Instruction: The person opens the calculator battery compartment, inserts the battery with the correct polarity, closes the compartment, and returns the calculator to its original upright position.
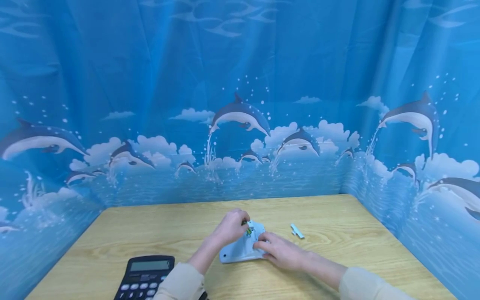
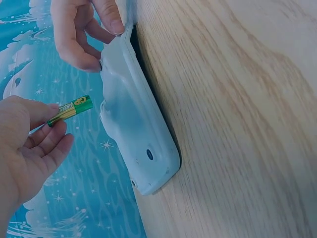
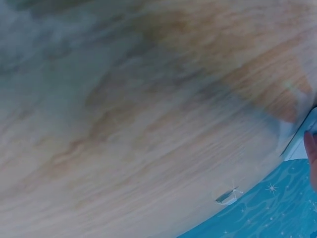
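A light-blue plastic device [image 1: 240,250] lies on the table with a recessed compartment facing up; its exact kind is unclear. My left hand [image 1: 230,227] pinches a green and gold battery [image 2: 74,110] between thumb and fingers. In the left wrist view the battery is apart from the device, just off its far side. My right hand [image 1: 283,251] grips the device's other end, thumb on the near edge [image 2: 130,37] and fingers curled over the far side. Only a fingertip [image 3: 312,146] of that hand shows in the right wrist view.
A small light-blue cover piece [image 1: 297,231] lies on the wooden table [image 1: 157,225], right of the device. A black calculator [image 1: 144,277] sits at the front left, partly behind my left sleeve. A blue dolphin-print curtain [image 1: 168,104] encloses the table's back and sides.
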`<act>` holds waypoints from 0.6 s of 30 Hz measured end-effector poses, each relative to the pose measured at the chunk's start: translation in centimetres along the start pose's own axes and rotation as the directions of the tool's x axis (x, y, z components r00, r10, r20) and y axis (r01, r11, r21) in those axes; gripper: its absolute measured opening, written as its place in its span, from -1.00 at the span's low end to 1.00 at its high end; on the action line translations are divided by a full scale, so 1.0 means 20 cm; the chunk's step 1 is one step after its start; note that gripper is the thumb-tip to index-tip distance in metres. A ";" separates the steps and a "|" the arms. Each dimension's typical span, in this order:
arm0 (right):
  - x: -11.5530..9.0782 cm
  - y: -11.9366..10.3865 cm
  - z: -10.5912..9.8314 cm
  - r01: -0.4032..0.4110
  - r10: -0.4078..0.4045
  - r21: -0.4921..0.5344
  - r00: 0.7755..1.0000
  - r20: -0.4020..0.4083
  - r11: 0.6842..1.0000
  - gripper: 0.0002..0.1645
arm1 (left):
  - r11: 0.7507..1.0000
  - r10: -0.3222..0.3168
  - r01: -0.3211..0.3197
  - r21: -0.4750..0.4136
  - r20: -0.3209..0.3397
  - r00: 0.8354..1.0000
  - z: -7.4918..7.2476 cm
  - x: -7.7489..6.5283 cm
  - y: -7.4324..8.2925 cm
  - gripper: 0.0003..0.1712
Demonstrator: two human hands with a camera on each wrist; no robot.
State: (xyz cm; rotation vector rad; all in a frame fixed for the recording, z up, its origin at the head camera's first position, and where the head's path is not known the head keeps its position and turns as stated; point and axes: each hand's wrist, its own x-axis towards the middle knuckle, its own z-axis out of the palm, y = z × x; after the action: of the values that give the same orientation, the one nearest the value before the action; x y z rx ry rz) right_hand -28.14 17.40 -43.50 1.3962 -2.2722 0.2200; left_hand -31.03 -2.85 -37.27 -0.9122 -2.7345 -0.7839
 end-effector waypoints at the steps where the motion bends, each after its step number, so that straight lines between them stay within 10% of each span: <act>1: 0.00 0.00 0.00 -0.001 0.001 0.004 1.000 0.002 1.000 -0.58 | 1.000 -0.004 0.004 0.000 0.003 1.000 0.00 0.00 0.00 -0.80; 18: -0.01 0.00 0.00 -0.033 0.032 0.050 0.999 0.014 0.998 -0.59 | 1.000 -0.023 0.023 0.003 0.013 1.000 0.04 0.02 0.02 -0.81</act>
State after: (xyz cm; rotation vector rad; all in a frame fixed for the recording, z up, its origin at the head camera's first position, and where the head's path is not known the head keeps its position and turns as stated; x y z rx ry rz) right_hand -28.07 17.44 -43.62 1.3902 -2.3165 0.2804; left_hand -31.10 -1.92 -37.63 -0.8891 -2.7613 -0.7810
